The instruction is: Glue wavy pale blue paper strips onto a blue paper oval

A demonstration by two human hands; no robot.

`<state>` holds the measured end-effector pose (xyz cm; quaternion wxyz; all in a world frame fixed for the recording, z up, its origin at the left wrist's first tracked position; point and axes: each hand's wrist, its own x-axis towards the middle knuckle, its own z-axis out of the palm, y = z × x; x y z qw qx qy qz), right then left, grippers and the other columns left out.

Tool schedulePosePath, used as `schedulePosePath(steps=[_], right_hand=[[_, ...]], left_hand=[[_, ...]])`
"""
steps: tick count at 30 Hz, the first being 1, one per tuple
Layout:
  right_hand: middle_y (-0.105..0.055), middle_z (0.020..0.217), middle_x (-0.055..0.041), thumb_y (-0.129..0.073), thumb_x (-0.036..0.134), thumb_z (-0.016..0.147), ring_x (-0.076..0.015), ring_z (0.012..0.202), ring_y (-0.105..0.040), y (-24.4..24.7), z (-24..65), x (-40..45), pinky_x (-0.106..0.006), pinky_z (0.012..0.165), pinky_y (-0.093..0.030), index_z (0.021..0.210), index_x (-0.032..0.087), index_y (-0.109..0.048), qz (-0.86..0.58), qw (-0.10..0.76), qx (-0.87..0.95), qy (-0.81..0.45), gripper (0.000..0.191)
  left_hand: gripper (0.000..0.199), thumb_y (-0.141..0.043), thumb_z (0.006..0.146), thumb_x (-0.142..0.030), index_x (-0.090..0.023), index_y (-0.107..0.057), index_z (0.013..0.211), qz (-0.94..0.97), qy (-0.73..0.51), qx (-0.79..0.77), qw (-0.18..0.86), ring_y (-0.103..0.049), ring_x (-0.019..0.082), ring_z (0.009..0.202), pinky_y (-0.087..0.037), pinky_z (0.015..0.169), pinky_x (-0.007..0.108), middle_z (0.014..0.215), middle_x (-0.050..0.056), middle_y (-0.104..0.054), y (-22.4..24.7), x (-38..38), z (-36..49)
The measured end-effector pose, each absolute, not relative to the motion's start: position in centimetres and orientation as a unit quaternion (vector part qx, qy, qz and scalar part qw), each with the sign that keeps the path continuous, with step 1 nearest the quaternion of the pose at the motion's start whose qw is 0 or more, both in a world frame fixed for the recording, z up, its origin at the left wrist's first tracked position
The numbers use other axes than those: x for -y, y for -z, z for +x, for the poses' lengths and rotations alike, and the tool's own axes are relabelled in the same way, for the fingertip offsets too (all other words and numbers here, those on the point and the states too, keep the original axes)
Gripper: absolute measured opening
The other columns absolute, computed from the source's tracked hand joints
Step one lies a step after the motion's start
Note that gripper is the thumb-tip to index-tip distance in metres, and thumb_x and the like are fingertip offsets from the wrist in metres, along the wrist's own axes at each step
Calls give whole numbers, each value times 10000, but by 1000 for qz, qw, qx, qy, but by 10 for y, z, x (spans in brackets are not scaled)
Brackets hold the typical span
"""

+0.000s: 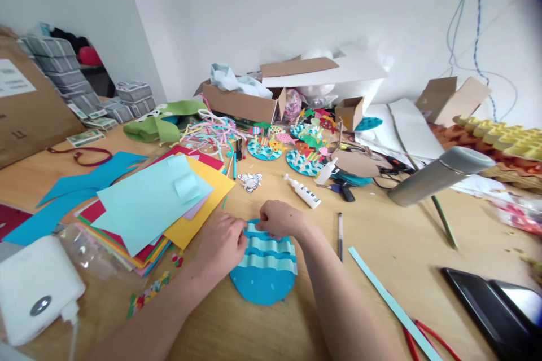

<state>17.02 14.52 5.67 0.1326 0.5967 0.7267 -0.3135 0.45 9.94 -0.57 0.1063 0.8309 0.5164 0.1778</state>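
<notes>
The left hand was curled at the upper left edge of the blue disc, and the right hand was bent over its upper right edge, both at the topmost of the pale wavy strips. The fingertips were partly hidden, so whether they pinched the strip or only pressed it could not be told. The disc lay flat on the tabletop, in the lower middle of the frame. It looked like paper or thin card, light and easily bent; the raised waves seemed likely to crush under a firm squeeze, and the bare lower rim looked the safest hold.

Just beyond the hands lay a white glue bottle, with a pen to the right. The coloured paper stack sat close by the left hand and crowded that side. A long pale strip crossed red-handled scissors at lower right, and a grey flask leaned at right.
</notes>
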Motion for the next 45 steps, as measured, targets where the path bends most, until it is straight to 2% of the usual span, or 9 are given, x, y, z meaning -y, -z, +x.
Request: schedulePosePath(steps=[6, 13, 28, 34, 37, 42, 45], right_hand=[[-762, 739, -77, -600, 247, 794, -168, 624, -703, -57, 165, -144, -223, 593, -465, 797, 148, -726, 598, 146, -731, 295, 160], [-763, 810, -117, -609, 221, 774, -205, 724, -716, -56, 163, -144, -236, 607, -482, 874, 128, -726, 605, 148, -732, 276, 180], [-754, 796, -106, -613, 231, 780, -217, 777, -708, -51, 164, -146, -243, 631, -484, 916, 143, -717, 606, 144, -735, 269, 192], [-755, 806, -103, -589, 228, 792, -208, 792, -709, -55, 163, -144, -241, 662, -486, 934, 147, -721, 606, 142, -734, 272, 210], [-757, 816, -114, -584, 239, 794, -215, 790, -710, -55, 164, -144, -249, 664, -490, 899, 143, -729, 607, 140, -733, 275, 203], [-753, 750, -118, -583, 271, 781, -215, 712, -707, -51, 169, -147, -248, 603, -481, 715, 144, -724, 598, 137, -736, 285, 200], [-754, 729, -107, -557, 278, 792, -202, 693, -704, -51, 172, -148, -246, 616, -479, 666, 152, -716, 595, 130, -738, 291, 238]], left_hand=[[162, -510, 861, -139, -187, -661, 894, 830, -181, -517, 107, -637, 238, 885, -482, 767, 343, 865, 64, -707, 4, -99, 5], [185, -505, 850, -112, -188, -656, 926, 827, -180, -521, 107, -637, 230, 907, -483, 800, 340, 901, 64, -710, 5, -99, 4], [179, -503, 895, -136, -191, -673, 894, 836, -178, -507, 113, -635, 230, 897, -475, 795, 338, 882, 61, -714, 2, -99, 4], [191, -498, 893, -123, -183, -662, 970, 831, -186, -511, 119, -636, 229, 925, -476, 818, 341, 928, 65, -716, 5, -100, 4], [179, -502, 891, -133, -189, -656, 963, 829, -189, -513, 118, -637, 227, 926, -479, 818, 337, 926, 62, -715, 6, -101, 4], [227, -443, 915, -125, -190, -655, 964, 828, -193, -512, 121, -646, 216, 919, -481, 829, 330, 923, 66, -718, 6, -101, 3], [240, -432, 916, -117, -179, -654, 983, 826, -193, -515, 121, -644, 228, 943, -480, 850, 345, 946, 80, -719, 5, -101, 3]])
